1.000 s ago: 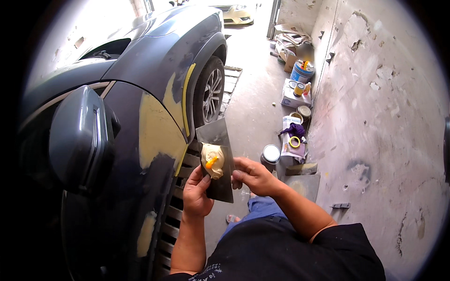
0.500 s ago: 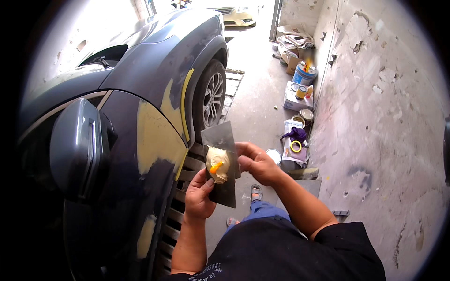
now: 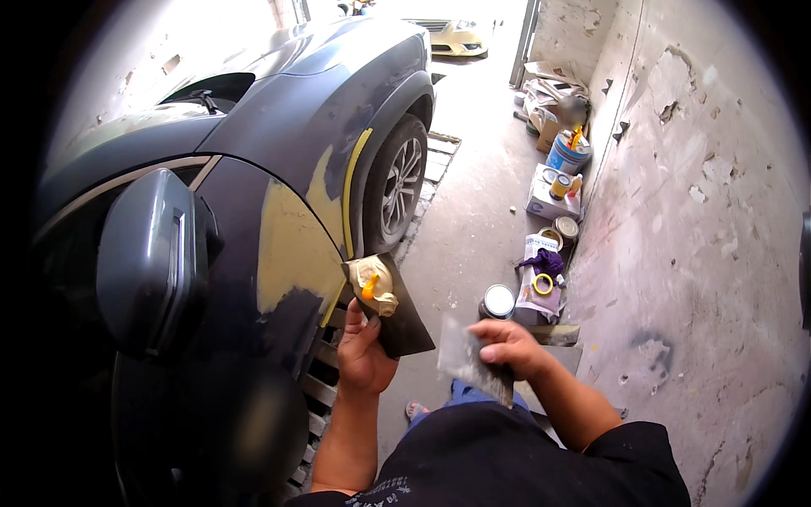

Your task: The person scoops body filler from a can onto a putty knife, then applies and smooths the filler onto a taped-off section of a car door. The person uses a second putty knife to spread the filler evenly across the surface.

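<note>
My left hand [image 3: 366, 359] grips the lower left edge of a flat dark mixing plate [image 3: 410, 327]. On its upper end lies a mound of beige putty [image 3: 385, 302] with a streak of orange paste [image 3: 369, 288] on top. Apart from the plate, to its right, my right hand [image 3: 514, 349] is closed around a grey putty scraper [image 3: 463, 355], slightly blurred by motion. At the left stands a dark grey car [image 3: 279, 110]. Beige filler patches [image 3: 291, 249] cover part of its door and fender, and a yellow strip [image 3: 354, 194] borders the wheel arch.
A side mirror [image 3: 144, 262] juts out on the left. Along the right wall [image 3: 676, 253] stand a tin with a white lid [image 3: 498, 300], a purple cloth [image 3: 545, 262], a yellow tape roll [image 3: 542, 285], a white box [image 3: 545, 201] and a blue bucket [image 3: 566, 155].
My right hand has drawn the scraper away from the plate, down and to the right. The plate has tilted in my left hand. The whole view has shifted slightly.
</note>
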`<action>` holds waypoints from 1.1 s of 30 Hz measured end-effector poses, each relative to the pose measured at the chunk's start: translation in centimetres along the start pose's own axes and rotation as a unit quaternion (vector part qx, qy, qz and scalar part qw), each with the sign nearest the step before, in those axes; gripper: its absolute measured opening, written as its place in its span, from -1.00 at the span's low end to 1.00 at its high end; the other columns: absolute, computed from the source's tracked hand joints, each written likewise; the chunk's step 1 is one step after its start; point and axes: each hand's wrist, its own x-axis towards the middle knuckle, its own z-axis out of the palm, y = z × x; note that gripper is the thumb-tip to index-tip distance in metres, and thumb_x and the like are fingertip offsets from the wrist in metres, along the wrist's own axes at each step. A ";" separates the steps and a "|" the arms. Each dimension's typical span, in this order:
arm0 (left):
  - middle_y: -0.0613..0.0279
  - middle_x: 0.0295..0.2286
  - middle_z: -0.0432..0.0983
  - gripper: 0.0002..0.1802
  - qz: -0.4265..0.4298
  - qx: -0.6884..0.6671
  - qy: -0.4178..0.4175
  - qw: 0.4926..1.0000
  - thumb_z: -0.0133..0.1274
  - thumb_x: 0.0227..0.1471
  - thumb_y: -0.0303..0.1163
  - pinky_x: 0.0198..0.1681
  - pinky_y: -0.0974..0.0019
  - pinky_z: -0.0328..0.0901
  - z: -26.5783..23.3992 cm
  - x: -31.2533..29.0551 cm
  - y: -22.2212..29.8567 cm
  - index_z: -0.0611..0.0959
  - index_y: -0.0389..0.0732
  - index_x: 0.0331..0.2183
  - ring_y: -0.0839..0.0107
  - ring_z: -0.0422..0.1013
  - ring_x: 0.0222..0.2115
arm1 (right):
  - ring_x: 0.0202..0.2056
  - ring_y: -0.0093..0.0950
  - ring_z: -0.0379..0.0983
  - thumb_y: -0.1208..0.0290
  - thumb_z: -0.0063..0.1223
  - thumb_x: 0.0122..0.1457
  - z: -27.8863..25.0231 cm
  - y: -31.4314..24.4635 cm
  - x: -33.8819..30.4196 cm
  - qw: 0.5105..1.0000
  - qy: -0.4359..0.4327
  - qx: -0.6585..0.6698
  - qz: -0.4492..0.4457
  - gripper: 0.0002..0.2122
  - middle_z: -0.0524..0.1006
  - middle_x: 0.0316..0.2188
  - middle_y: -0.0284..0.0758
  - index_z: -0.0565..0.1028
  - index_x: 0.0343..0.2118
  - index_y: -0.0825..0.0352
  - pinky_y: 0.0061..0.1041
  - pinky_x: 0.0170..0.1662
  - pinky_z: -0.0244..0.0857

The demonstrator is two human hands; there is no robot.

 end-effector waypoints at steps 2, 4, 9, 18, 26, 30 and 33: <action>0.12 0.01 0.39 -0.52 -0.032 -0.008 -0.011 0.999 -0.20 0.12 -0.65 0.13 0.03 0.23 0.0 0.3 -0.8 0.40 -0.06 0.06 0.19 0.33 0.05 | -0.15 -0.54 0.46 0.41 0.19 0.03 1.6 0.5 0.6 0.999 -0.011 0.032 0.041 -0.50 0.52 -0.13 -0.28 0.35 0.05 0.43 -0.53 -0.04 0.31; 0.10 0.01 0.39 -0.51 -0.051 0.010 -0.010 0.999 -0.20 0.13 -0.65 0.13 0.03 0.24 0.2 0.4 -1.3 0.39 -0.06 0.08 0.19 0.33 0.04 | -0.20 -0.54 0.49 0.40 0.20 0.01 1.4 0.9 2.2 0.997 -0.008 0.076 0.011 -0.50 0.52 -0.16 -0.29 0.35 0.04 0.42 -0.53 -0.10 0.36; 0.02 0.01 0.37 -0.50 -0.035 0.058 -0.009 0.998 -0.22 0.14 -0.65 0.13 0.02 0.24 1.0 0.1 -1.1 0.36 -0.10 0.10 0.15 0.32 0.05 | -0.24 -0.50 0.51 0.46 0.09 0.03 1.4 -4.2 3.8 0.989 0.021 0.096 -0.107 -0.53 0.52 -0.19 -0.22 0.33 0.05 0.43 -0.52 -0.15 0.40; 0.02 0.11 0.25 -0.42 -0.010 0.086 0.002 0.996 -0.18 0.21 -0.04 0.17 -0.03 0.16 1.5 -0.8 -1.2 0.21 -0.03 0.19 0.11 0.26 0.10 | -0.34 -0.70 0.34 0.52 0.01 0.17 3.8 -1.6 1.8 0.948 0.121 -0.276 -0.104 -0.64 0.47 -0.39 -0.39 0.27 0.02 0.41 -0.63 -0.28 0.24; 0.07 0.04 0.31 -0.41 -0.015 0.240 -0.098 0.966 -0.20 0.25 -0.12 0.13 0.15 0.18 0.7 -0.4 -1.1 0.24 -0.35 0.14 0.26 0.26 0.07 | -0.20 -0.59 0.41 0.53 -0.02 0.19 5.2 -5.1 4.3 0.973 0.071 -0.203 -0.080 -0.64 0.50 -0.25 -0.26 0.23 0.03 0.46 -0.56 -0.12 0.30; 0.01 -0.02 0.35 -0.41 -0.091 0.352 -0.117 0.924 -0.23 0.26 -0.12 0.03 0.18 0.29 -0.7 0.0 0.5 0.26 -0.38 0.13 0.23 0.37 -0.03 | -0.19 -0.56 0.42 0.53 0.01 0.18 6.3 -8.1 4.8 0.985 0.048 -0.104 -0.129 -0.61 0.49 -0.21 -0.26 0.25 0.06 0.46 -0.53 -0.10 0.32; -0.08 -0.05 0.37 -0.36 -0.181 0.185 -0.081 0.963 -0.21 0.23 -0.06 -0.11 0.12 0.40 0.6 0.3 1.2 0.22 -0.35 0.14 0.03 0.43 -0.12 | -0.16 -0.58 0.42 0.61 -0.01 0.16 6.3 -10.2 4.3 0.935 0.062 -0.294 -0.189 -0.68 0.49 -0.19 -0.33 0.37 0.00 0.38 -0.53 -0.06 0.32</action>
